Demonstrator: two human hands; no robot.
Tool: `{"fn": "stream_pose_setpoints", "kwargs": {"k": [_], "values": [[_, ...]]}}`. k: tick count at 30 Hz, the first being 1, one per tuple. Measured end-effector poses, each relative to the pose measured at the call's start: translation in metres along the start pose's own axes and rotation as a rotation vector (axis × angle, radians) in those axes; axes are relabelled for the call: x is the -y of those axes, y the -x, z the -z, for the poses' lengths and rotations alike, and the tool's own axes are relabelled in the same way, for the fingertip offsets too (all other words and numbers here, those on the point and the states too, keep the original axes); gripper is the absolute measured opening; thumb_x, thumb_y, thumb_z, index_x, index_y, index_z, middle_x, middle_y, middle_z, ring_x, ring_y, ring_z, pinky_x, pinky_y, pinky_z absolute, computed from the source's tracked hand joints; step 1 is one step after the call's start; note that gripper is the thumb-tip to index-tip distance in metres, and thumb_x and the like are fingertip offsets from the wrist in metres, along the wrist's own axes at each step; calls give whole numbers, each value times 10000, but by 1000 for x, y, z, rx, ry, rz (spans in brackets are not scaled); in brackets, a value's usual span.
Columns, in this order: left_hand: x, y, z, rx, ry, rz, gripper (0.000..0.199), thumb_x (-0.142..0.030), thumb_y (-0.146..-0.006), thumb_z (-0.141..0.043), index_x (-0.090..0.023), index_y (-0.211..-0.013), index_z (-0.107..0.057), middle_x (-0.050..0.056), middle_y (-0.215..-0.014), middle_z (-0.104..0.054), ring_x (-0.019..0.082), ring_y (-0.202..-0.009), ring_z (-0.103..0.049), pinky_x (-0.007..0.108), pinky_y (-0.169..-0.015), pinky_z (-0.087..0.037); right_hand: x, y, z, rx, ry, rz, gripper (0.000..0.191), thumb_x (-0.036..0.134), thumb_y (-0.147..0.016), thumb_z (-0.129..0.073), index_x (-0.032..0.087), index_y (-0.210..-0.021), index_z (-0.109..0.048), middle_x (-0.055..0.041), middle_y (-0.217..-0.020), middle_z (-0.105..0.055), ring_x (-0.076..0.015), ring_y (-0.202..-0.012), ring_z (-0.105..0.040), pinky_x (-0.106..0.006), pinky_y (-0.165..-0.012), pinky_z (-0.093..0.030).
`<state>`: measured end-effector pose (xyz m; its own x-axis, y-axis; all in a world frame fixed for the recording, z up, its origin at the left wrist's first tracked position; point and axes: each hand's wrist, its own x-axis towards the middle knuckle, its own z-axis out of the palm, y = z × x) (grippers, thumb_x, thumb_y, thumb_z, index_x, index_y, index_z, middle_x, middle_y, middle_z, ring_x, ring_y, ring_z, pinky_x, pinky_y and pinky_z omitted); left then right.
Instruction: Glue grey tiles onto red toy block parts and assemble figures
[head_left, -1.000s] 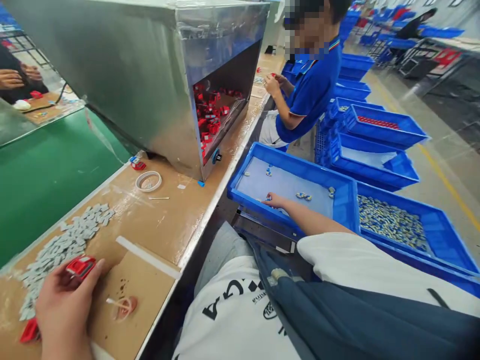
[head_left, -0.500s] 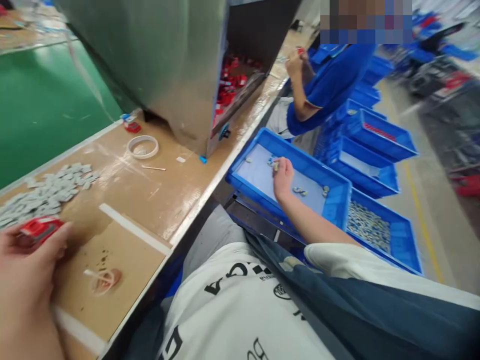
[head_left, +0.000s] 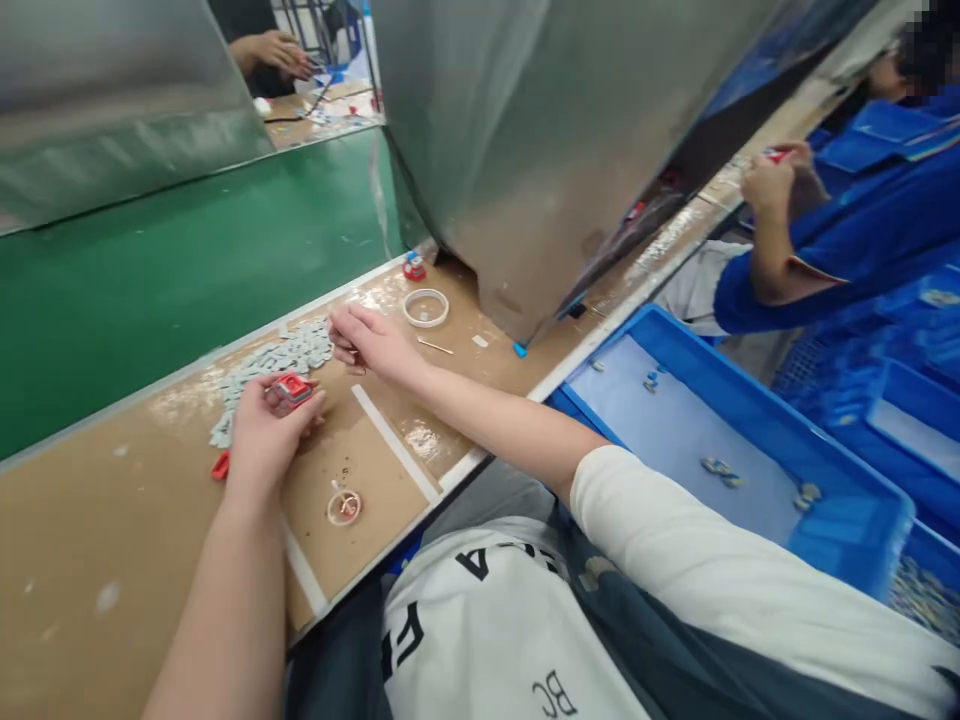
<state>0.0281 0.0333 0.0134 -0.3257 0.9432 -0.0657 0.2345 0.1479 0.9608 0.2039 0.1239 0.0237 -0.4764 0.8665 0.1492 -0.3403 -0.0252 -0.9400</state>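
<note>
A small red-and-grey plastic piece (head_left: 292, 389) was held in the left hand (head_left: 266, 425), above the brown tabletop (head_left: 112, 530).
It was grasped between thumb and fingers, its red recessed face turned upward, a grey band shown along the near side; its long axis seemed laid crosswise, from fingers to thumb, though blurred. Right of and beyond that grip, the right hand (head_left: 367, 345) was held with fingers curled; whether anything was pinched could not be told. Flat light-grey plastic tiles (head_left: 279, 358) were spread just beyond the left hand. To its right, a straight white strip (head_left: 396, 443) was laid toward the table's front edge (head_left: 461, 478); to its left, open brown surface was seen.
</note>
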Motion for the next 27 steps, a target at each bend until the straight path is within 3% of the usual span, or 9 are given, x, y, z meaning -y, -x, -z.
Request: {"fn": "stream_pose_setpoints", "kwargs": {"k": [2,5,10,13,16,18,23,27], "values": [[7,-2,3,-42,19,-35,668,-444,-662,-937,-208,-1171,-573,101,-1137,-799,120,-560,-662,231,-485,-512,-11,-20,-12,30,-116,-85,502,706,-1051,-598,245,-910,-458,105,-675,-327,-61,-516,-311,-180,-470,-240],[19,-1,6,-63,57,-89,672,-468,-676,-942,-211,-1188,-592,93,-1133,-795,128,-590,-673,240,-498,-531,-25,-25,-15,17,-197,-200,403,605,-1102,-552,238,-945,-496,123,-634,-264,-64,-492,-193,-176,-468,-161],[27,2,7,-73,83,-132,657,-501,-707,-941,-207,-1208,-633,90,-1088,-797,213,-784,-766,281,-582,-599,-29,-16,-5,88,-302,-330,344,485,-1109,-429,203,-1089,-624,66,-718,-394,-89,-536,-300,-194,-484,-227],[30,2,7,-116,51,-195,616,-495,-750,-938,-223,-1218,-644,84,-1116,-801,249,-961,-797,332,-757,-656,-32,-13,-5,135,-294,-232,313,447,-1038,-584,185,-1183,-674,47,-764,-455,-94,-600,-384,-200,-520,-305],[33,1,7,-138,50,-264,584,-476,-792,-934,-232,-1221,-621,122,-1327,-775,243,-1058,-788,366,-862,-669,-40,-12,-6,207,-255,-122,477,536,-960,-748,199,-1293,-687,33,-825,-544,-100,-675,-490,-212,-570,-413],[34,0,7,-142,89,-282,577,-460,-799,-938,-230,-1209,-603,137,-1377,-758,236,-1053,-787,368,-855,-676,-48,-12,-5,210,-204,-103,576,590,-897,-826,206,-1305,-694,30,-854,-591,-104,-703,-546,-225,-602,-478],[34,-1,5,-122,164,-259,620,-484,-770,-963,-227,-1196,-593,118,-1247,-784,231,-940,-796,345,-738,-678,-63,-16,-2,101,-101,-85,634,569,-696,-990,193,-1112,-694,18,-936,-685,-113,-740,-648,-273,-718,-603],[29,4,7,-136,125,-211,672,-538,-778,-943,-222,-1285,-635,117,-1213,-794,227,-896,-791,357,-761,-679,-62,-14,-2,118,23,26,595,602,-809,-906,190,-1191,-713,-13,-969,-713,-162,-869,-695,-324,-822,-620]]}}
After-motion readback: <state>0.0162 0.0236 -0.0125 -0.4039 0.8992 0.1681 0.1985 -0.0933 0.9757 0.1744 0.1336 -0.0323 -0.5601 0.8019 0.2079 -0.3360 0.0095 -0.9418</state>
